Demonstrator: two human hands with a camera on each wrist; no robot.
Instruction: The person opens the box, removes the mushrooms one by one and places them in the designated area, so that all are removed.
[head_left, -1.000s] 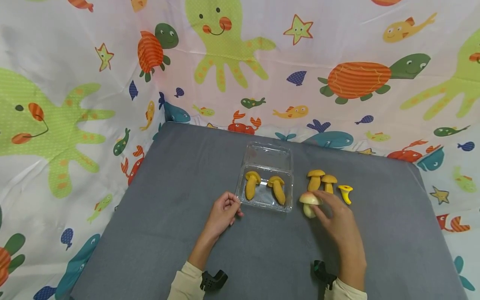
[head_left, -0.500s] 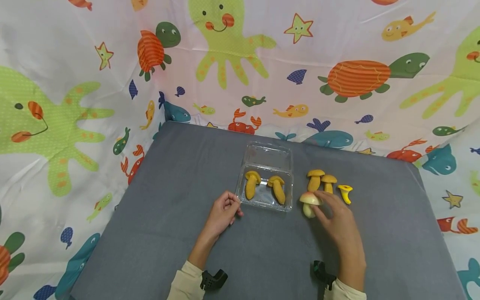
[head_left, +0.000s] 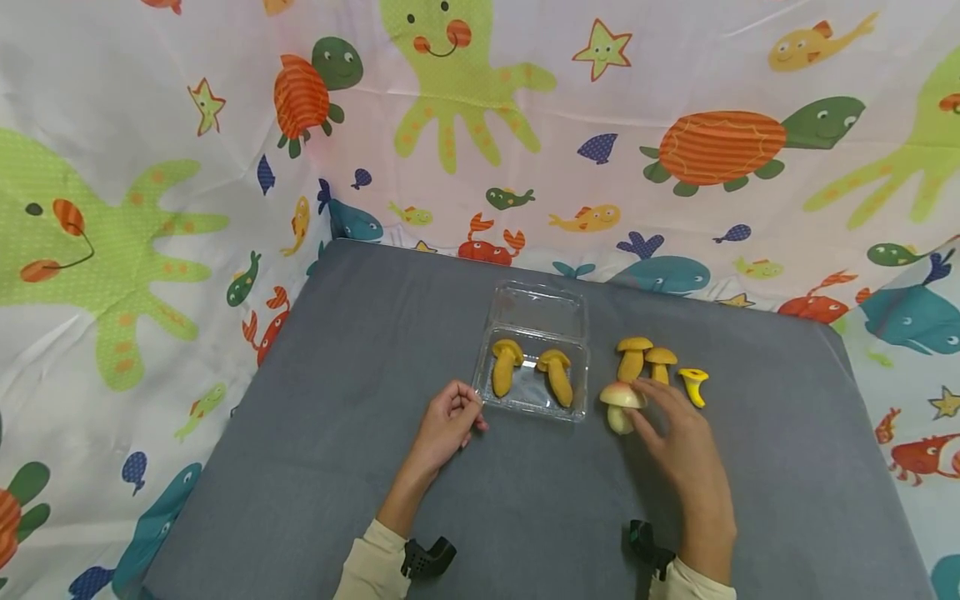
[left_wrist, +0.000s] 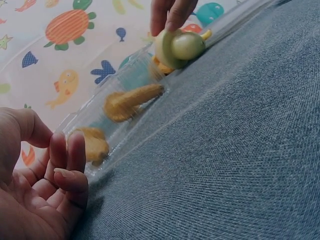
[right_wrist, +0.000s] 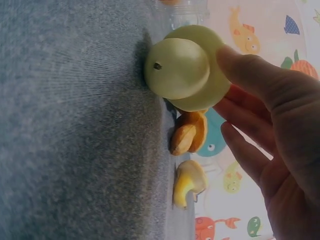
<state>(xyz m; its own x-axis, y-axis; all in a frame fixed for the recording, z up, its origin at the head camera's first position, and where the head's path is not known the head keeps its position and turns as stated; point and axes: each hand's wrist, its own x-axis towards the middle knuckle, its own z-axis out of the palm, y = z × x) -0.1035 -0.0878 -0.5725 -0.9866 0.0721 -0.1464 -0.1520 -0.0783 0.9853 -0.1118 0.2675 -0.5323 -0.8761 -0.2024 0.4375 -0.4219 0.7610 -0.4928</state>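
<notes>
The right hand [head_left: 686, 454] pinches a pale mushroom [head_left: 619, 403] right of the clear clamshell container [head_left: 538, 312]; the left hand [head_left: 446, 427] curls at the container's near-left corner, its hold unclear.

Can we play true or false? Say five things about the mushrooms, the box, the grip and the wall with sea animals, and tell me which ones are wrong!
1. The right grip holds the pale mushroom. True.
2. Three mushrooms lie in the box. False: two tan mushrooms lie in the clear box.
3. The lid is closed. False: the lid is open.
4. The bright yellow mushroom is outside the box. True.
5. A green octopus is on the sea-animal wall. True.
</notes>
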